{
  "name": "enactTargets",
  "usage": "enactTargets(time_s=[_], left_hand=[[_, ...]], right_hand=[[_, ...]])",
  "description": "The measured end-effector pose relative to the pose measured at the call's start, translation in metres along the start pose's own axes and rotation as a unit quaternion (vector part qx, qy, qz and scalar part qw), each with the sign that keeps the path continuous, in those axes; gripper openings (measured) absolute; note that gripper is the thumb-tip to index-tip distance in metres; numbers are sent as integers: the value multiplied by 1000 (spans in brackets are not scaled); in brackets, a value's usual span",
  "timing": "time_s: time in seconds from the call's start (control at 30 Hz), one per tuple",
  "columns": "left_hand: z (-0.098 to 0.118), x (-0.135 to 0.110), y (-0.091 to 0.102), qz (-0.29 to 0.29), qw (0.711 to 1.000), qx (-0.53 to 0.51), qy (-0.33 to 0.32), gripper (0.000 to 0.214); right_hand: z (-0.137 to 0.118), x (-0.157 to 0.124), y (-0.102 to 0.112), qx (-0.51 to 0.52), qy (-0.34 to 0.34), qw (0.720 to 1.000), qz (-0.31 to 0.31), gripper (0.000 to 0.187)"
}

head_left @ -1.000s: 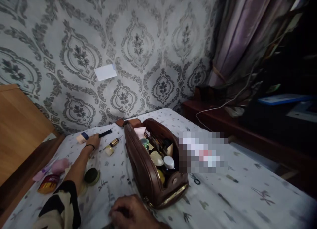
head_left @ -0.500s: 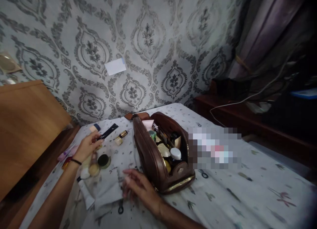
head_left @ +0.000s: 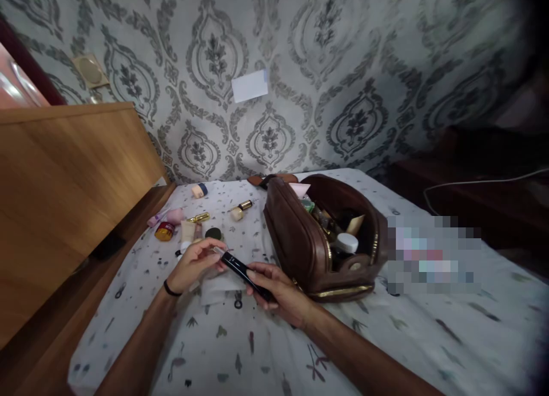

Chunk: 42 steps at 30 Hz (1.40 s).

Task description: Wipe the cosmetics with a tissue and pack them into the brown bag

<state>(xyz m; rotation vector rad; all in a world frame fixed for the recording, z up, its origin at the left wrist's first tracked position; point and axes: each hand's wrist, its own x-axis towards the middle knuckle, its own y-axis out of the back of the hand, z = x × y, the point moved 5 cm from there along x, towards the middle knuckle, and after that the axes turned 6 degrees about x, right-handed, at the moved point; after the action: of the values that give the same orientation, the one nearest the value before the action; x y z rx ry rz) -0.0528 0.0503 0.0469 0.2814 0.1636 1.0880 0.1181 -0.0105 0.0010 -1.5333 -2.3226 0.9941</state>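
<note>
Both hands hold a slim black tube [head_left: 240, 268] over the patterned bedsheet [head_left: 364, 339]. My left hand [head_left: 194, 264] pinches its upper end with the fingertips. My right hand [head_left: 274, 287] wraps round its lower end. Just to the right stands an open brown leather pouch [head_left: 300, 242], filled with several small bottles and jars. A white cloth [head_left: 217, 287] lies under the hands.
Loose cosmetics lie on the sheet behind the hands: a gold-capped bottle [head_left: 240, 209], a red tin [head_left: 164, 231], a pink item [head_left: 174, 216], a dark round jar [head_left: 213, 234]. A wooden headboard [head_left: 64, 190] rises at left. Patterned wall behind. A blurred patch [head_left: 433, 253] lies right of the pouch.
My left hand picked the black tube up from the back of the sheet and brought it forward. My right hand came up and took its lower end. The view swung left.
</note>
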Motion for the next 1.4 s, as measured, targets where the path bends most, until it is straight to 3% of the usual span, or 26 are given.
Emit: enactTargets(time_s=[0.2,0.43,0.53,0.7,0.8,0.9,1.07,1.27,1.4], left_hand=[[-15,-1,1,13,1000,-4,9,44],[-24,2,5,109,989,101,6,70],[-20,0,6,90,995,52,0,65],[-7,-4,0,-4,999,-4,-44,40],[-9,-4,0,23,998,1,-53,36],[-12,-3,1,75,995,25,-55,47],[-14,-3,3,111,991,69,-43,62],[-16,-3,4,114,993,16,-31,62],[-5,-6,1,72,995,-19,-62,53]], right_hand=[[1,2,2,-34,22,999,-2,51],[4,-1,7,-104,14,994,24,54],[1,-1,5,-89,14,995,38,56],[-3,-1,2,-77,15,996,46,54],[-3,-2,0,-87,15,995,45,55],[-2,-2,-1,-105,8,993,48,55],[-1,-2,1,-112,1,992,53,55],[1,-1,3,-100,7,993,59,54],[0,-1,3,-86,8,994,63,55]])
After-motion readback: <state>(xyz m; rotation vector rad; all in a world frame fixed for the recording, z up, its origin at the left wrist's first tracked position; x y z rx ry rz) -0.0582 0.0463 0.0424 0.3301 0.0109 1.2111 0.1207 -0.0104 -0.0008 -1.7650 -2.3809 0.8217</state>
